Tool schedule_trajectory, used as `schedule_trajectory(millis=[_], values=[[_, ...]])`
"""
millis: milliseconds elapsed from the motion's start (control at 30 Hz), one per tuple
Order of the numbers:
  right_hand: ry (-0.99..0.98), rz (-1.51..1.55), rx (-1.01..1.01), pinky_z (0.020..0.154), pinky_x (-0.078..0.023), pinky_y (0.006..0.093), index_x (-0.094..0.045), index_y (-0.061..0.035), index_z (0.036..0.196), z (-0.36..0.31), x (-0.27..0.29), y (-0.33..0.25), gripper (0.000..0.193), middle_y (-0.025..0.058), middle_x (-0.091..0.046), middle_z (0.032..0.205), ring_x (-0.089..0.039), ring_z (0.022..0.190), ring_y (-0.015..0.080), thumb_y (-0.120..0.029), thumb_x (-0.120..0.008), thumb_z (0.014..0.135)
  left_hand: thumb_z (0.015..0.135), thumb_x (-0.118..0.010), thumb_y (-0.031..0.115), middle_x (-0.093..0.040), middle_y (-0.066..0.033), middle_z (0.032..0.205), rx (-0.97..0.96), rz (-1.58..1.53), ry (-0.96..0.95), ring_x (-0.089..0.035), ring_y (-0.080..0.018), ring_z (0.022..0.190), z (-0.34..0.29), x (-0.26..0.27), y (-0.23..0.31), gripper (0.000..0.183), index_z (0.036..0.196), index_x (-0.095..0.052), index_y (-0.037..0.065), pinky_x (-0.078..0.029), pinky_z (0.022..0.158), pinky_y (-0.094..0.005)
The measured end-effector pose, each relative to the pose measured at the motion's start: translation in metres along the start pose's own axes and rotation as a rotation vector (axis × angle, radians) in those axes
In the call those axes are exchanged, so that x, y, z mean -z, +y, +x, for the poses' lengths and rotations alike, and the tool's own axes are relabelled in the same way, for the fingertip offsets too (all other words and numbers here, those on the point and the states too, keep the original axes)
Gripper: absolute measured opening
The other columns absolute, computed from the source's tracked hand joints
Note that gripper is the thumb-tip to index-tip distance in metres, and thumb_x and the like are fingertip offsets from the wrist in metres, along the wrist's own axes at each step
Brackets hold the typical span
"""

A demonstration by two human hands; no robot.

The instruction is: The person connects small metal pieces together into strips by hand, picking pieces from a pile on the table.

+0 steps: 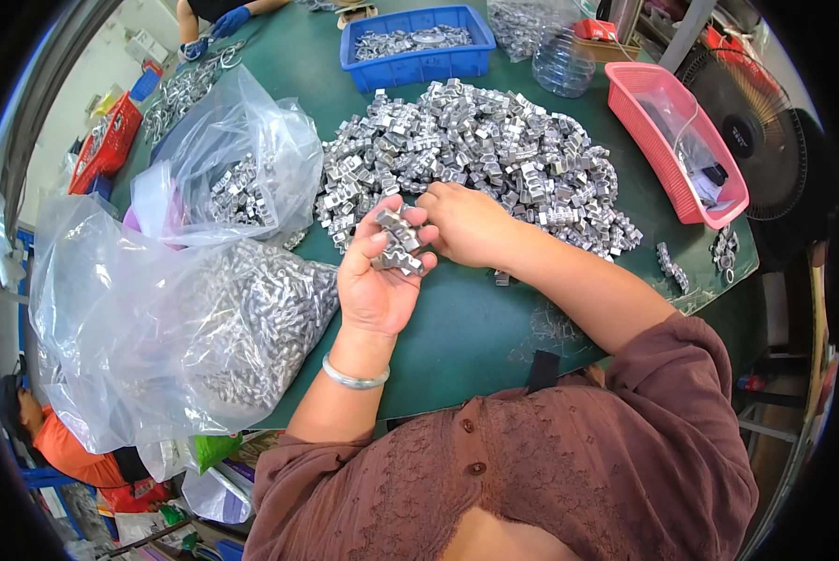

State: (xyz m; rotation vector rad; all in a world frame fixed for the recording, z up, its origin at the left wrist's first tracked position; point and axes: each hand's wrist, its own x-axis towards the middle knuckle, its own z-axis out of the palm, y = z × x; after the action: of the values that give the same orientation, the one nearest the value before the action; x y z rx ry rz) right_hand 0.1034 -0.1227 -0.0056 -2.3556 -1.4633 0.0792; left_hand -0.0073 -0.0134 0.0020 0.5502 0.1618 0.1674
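Several small silvery metal parts (399,245) lie in my left hand (382,280), palm up, the fingers curled round them. Right beside it, my right hand (466,222) reaches to the near edge of a large heap of the same metal parts (494,140). Its fingers are bent and point toward the left hand; their tips are partly hidden, so what they hold, if anything, does not show. One loose part lies on the table just under my right wrist. To the left of my left hand stands a clear plastic bag (260,318) filled with small metal pieces.
Behind that bag, another open clear bag (251,140) holds more parts. A blue bin (419,61) of metal pieces stands at the far side, a pink basket (676,140) at the right, near a black fan (751,136). A person's blue-gloved hand (232,21) shows far left on the green table (457,346).
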Motion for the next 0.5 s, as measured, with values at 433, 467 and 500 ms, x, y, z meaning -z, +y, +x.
schedule_trajectory(millis=[433, 467, 500], values=[[0.067, 0.479, -0.117, 0.062, -0.046, 0.0296, -0.055, 0.0047, 0.096, -0.011, 0.016, 0.011, 0.022, 0.0118, -0.060, 0.078, -0.057, 0.067, 0.0209, -0.006, -0.054, 0.076, 0.081, -0.054, 0.016, -0.054, -0.0009, 0.077, -0.109, 0.134, 0.260, -0.053, -0.0152, 0.071, 0.003, 0.005, 0.010, 0.009, 0.088, -0.051, 0.012, -0.045, 0.059, -0.0279], [0.001, 0.782, -0.236, 0.061, -0.046, 0.0267, -0.055, 0.0045, 0.095, -0.014, 0.021, 0.010, 0.020, 0.0092, -0.059, 0.076, -0.056, 0.066, 0.0163, -0.005, -0.053, 0.078, 0.080, -0.055, 0.015, -0.054, -0.0008, 0.075, -0.085, 0.170, 0.311, -0.054, -0.0148, 0.070, 0.003, 0.001, 0.008, 0.008, 0.086, -0.051, 0.012, -0.045, 0.058, -0.0272], [-0.066, 1.086, -0.354, 0.059, -0.045, 0.0238, -0.055, 0.0043, 0.095, -0.016, 0.025, 0.010, 0.018, 0.0066, -0.059, 0.075, -0.054, 0.066, 0.0117, -0.004, -0.051, 0.080, 0.080, -0.055, 0.015, -0.054, -0.0008, 0.075, -0.083, 0.171, 0.310, -0.054, -0.0148, 0.070, 0.003, -0.001, 0.007, 0.008, 0.086, -0.051, 0.012, -0.045, 0.058, -0.0272]])
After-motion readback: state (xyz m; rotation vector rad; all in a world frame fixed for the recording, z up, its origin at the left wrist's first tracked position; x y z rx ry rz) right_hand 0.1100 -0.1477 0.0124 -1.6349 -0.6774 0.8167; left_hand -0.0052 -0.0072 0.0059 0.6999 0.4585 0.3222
